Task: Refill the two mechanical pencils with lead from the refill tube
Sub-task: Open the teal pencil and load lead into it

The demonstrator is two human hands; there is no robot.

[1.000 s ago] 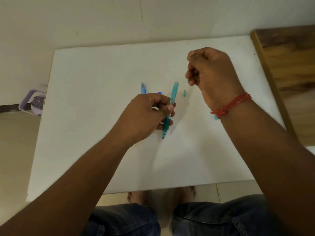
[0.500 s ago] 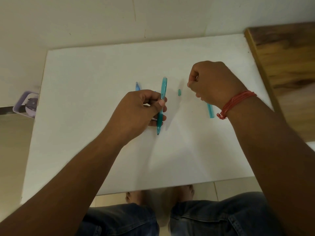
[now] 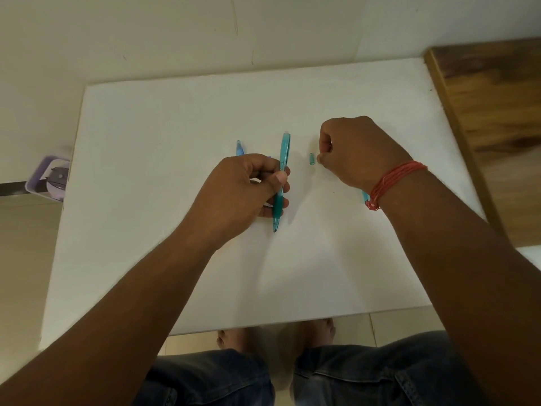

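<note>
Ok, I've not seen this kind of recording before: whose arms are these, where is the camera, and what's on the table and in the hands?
There is no machine here: a person works with bare hands, and one wide-angle camera on their head looks down, so the arms reach in from the bottom and their knees and feet show below the white table. The left hand holds a teal pencil, tip pointing toward the person. The right hand, with red thread round its wrist, is closed beside a small teal cap lying on the table; I cannot tell whether it pinches anything. A blue pencil peeks out behind the left hand, and another teal piece shows under the right wrist.
</note>
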